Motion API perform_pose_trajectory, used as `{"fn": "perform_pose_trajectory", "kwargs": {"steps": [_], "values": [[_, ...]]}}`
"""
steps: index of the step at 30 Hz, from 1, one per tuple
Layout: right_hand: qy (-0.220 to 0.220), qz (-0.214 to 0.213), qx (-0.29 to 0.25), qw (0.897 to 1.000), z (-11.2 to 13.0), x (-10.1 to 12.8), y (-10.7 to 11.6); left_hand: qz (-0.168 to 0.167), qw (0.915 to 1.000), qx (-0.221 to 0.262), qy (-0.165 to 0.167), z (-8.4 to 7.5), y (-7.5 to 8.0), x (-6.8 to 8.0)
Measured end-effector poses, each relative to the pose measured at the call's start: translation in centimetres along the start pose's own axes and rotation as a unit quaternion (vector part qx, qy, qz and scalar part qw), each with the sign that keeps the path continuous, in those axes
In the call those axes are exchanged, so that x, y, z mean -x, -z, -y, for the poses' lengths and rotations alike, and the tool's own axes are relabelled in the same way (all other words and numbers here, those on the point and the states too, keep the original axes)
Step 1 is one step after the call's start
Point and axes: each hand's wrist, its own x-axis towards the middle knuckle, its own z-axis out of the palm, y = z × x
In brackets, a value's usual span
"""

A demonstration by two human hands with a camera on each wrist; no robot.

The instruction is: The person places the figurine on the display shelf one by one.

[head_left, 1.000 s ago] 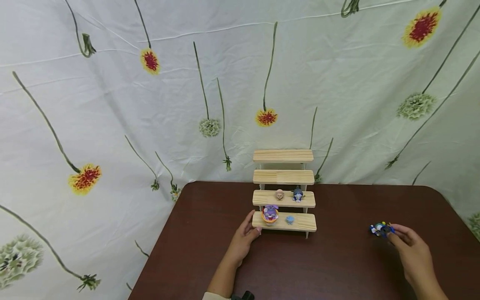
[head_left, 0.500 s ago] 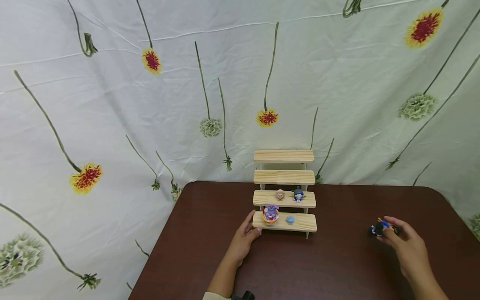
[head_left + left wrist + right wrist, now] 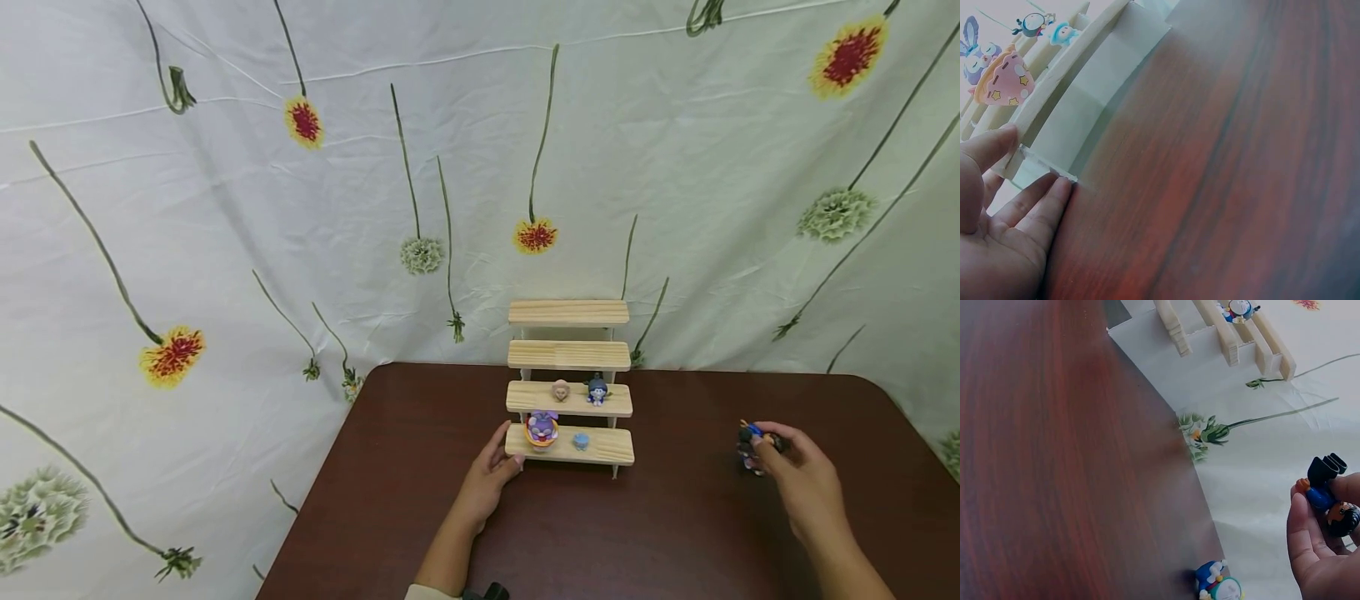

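Observation:
At the front left end of a stepped wooden display shelf (image 3: 600, 450), my left hand (image 3: 483, 487) grips the lowest board and its white side support. Off to the right, my right hand (image 3: 813, 492) holds a small dark-haired figurine (image 3: 1321, 497) in blue with black legs, tipped on its side between thumb and fingers. Below it a blue-and-white figurine (image 3: 1216, 584) lies on the table. On the lowest board sit a purple rabbit-eared figurine (image 3: 542, 427) in a pink cup and a little light-blue figurine (image 3: 581, 441).
One board up stand a small beige figurine (image 3: 560, 390) and a dark-blue-and-white figurine (image 3: 597, 389). The upper two boards (image 3: 568, 354) carry nothing. A flower-printed cloth (image 3: 337, 208) hangs behind the dark brown table (image 3: 637, 533).
My right hand has shifted slightly left and away from me, turning the dark-haired figurine in its fingers. The left hand stays at the shelf.

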Motion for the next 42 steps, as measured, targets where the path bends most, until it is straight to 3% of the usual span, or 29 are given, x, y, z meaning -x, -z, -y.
{"fn": "perform_pose_trajectory", "kwargs": {"steps": [6,11,17,27,36,42], "values": [[0.006,0.007,0.067,0.998,0.6,-0.3,-0.3,0.001,1.0,0.003,0.0,0.0,0.0,-0.1],[0.021,-0.003,0.057,0.998,1.0,-0.6,-0.8,-0.001,1.0,0.0,0.003,0.0,0.0,-0.1],[0.03,-0.01,0.093,0.995,1.5,-0.9,-1.2,-0.001,1.0,-0.004,0.004,-0.1,0.0,0.0],[0.022,0.017,0.196,0.98,2.5,-1.4,-1.3,0.001,1.0,-0.005,0.001,-0.1,0.0,0.0],[0.07,0.031,0.148,0.986,3.0,-2.2,-2.4,0.0,1.0,0.002,0.004,0.0,0.0,-0.1],[0.06,0.033,0.244,0.967,3.8,-2.3,-2.8,0.0,1.0,0.002,0.001,0.1,0.0,-0.1]]}}
